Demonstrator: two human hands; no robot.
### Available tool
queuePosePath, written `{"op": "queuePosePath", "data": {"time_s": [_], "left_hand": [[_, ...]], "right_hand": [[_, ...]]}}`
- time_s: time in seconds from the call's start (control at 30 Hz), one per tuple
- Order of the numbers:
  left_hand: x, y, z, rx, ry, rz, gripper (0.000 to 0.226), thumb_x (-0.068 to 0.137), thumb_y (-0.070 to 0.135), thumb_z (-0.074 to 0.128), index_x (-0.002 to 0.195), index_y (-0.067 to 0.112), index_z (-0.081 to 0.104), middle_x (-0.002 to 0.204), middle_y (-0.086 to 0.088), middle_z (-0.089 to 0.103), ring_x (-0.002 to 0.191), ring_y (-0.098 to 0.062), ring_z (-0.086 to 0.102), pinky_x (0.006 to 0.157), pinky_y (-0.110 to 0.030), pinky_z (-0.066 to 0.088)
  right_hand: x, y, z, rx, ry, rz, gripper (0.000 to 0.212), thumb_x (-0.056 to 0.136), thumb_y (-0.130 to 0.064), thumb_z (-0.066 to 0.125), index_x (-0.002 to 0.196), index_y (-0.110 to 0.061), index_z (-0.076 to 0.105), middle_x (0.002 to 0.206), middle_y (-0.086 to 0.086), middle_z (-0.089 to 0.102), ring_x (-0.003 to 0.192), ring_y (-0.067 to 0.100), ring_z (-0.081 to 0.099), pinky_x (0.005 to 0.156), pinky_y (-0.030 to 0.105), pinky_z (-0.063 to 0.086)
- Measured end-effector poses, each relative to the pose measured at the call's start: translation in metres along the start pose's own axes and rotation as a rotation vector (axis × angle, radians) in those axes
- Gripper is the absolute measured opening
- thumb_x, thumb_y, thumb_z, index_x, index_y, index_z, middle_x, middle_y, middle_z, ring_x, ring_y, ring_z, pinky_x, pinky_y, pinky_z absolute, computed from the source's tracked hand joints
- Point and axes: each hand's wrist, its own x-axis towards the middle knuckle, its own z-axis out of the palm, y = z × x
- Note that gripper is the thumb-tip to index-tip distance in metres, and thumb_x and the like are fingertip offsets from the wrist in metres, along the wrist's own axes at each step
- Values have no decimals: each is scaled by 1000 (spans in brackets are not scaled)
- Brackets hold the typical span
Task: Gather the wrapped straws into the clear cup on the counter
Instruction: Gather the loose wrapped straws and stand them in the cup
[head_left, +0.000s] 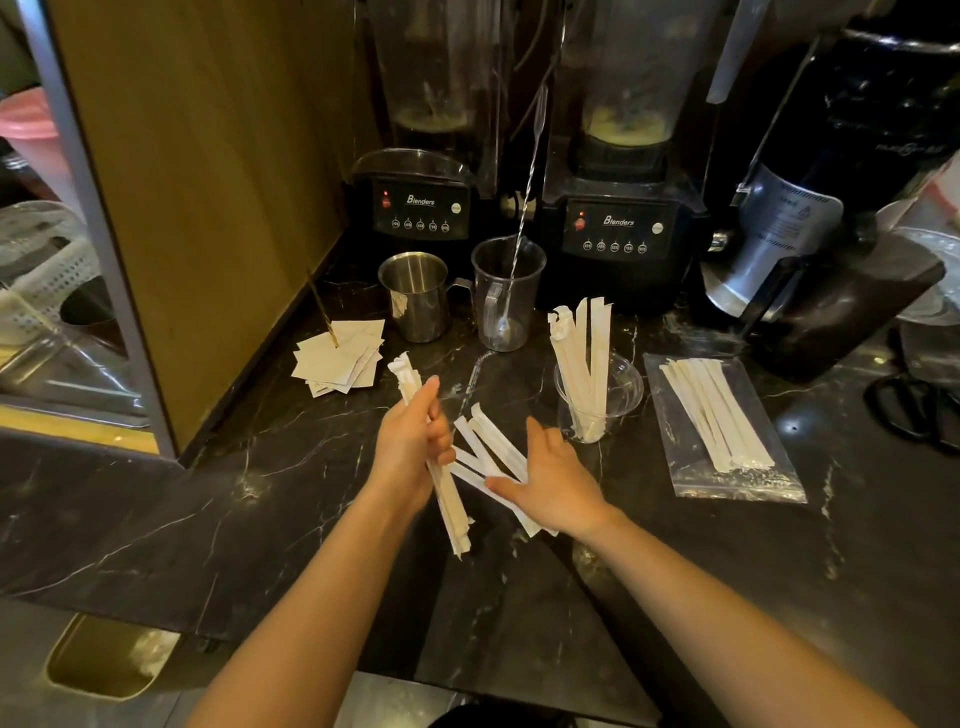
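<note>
Left hand (410, 447): fingers closed round a straw bundle (447, 499), held tilted above the bench (208, 519). Right hand (556, 483): fingers spread, flat on loose straws (488, 441) on bench. Cup (597, 400) just right, several straws upright inside.

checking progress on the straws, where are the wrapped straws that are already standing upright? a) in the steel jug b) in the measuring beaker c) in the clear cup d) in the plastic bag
c: several wrapped straws stand upright in the clear cup, while the steel jug holds none and the plastic bag lies flat with its straws.
</note>
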Motion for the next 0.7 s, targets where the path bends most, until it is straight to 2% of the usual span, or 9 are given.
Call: {"op": "queuePosePath", "data": {"time_s": [0.13,0.23,0.33,0.5,0.7], "left_hand": [[-1,-6,-5,41,8,-16,37,90,32,48,57,16,43,37,7,35,35,-5,30,39,-18,29],[-3,-11,-7,58,-4,-14,40,90,33,47,54,16,42,39,7,34,36,-6,29,40,-19,29],[-4,-16,-9,63,-19,-20,41,91,33,46,53,16,42,39,6,34,37,-6,29,40,-19,29],[-4,-17,-11,61,-19,-32,40,90,33,47,54,16,41,39,6,33,37,-7,28,39,-19,28],[-6,-18,-10,62,-24,-37,40,90,33,47,53,17,42,40,6,32,38,-7,28,41,-20,27]], "right_hand": [[-2,3,21,-296,101,31,84,82,-62,42,141,-9,16,144,14,32,130,31,34,103,43,38],[-1,4,26,-385,130,35,70,84,-59,41,131,-8,30,134,13,41,122,30,41,98,41,40],[2,6,24,-390,110,-26,55,89,-49,42,124,-7,37,129,15,46,118,30,44,94,40,42],[3,6,19,-362,7,-82,37,93,-22,38,125,-2,38,130,19,45,118,34,43,94,40,41],[4,1,16,-369,-33,-84,30,92,-5,36,121,-1,39,127,23,48,116,36,46,93,42,43]]}}
